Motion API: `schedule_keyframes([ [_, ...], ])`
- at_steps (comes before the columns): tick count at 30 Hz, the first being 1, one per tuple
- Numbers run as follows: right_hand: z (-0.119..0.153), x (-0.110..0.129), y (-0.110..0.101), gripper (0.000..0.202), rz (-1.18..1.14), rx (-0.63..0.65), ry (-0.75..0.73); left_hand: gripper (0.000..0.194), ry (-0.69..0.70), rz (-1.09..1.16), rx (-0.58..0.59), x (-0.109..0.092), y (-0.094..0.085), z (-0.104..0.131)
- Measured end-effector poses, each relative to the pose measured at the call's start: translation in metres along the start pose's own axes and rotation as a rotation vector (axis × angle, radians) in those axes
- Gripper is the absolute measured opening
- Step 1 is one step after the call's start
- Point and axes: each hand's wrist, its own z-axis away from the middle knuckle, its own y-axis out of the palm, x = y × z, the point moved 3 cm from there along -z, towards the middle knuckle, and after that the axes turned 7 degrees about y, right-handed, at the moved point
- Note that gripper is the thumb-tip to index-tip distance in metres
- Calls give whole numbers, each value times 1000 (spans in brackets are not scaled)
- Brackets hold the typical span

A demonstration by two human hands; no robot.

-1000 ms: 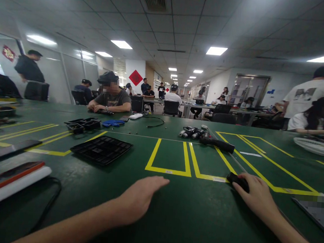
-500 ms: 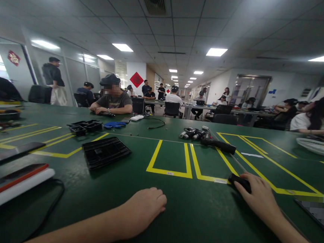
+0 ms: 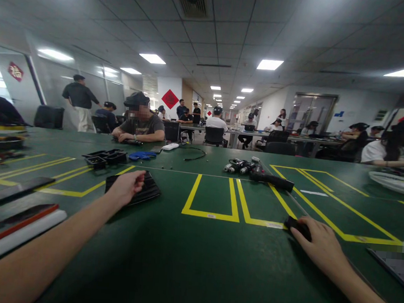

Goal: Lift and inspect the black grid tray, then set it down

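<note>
My left hand (image 3: 127,187) reaches over a black ribbed plastic tray (image 3: 149,191). Its fingers are curled in at the far edge, and the fingertips are partly hidden; the hand and forearm cover the tray's near left part. On the right, my right hand (image 3: 317,237) rests on the table with its fingers closed around a small black object (image 3: 299,227). It has a rounded shape like a computer mouse, and much of it lies under the fingers. Beyond the left hand lies a black divided tray (image 3: 105,158) beside blue gloves (image 3: 142,155).
Yellow tape (image 3: 211,215) marks boxes on the green table (image 3: 193,263). A black handle-shaped item (image 3: 273,179) lies by several silver-and-black parts (image 3: 237,167). Bars with white and orange edges (image 3: 17,232) lie left. A tablet-like slab (image 3: 393,269) lies right. A person (image 3: 143,123) sits opposite.
My left hand has moved from the table's near middle, left and forward, onto the black ribbed tray, which has shifted slightly. My right hand stays on the black object.
</note>
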Motion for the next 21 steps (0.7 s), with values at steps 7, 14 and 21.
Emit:
schedule_keyframes([
  [7, 0, 0, 3, 51, -14, 69, 66, 26, 108, -874, 96, -15, -63, -62],
  [14, 3, 0, 1, 49, -1, 91, 71, 17, 265, -1258, 263, -8, -63, -70],
  [21, -1, -9, 7, 44, -39, 20, 22, 25, 360, -1423, 354, -15, -52, -64],
])
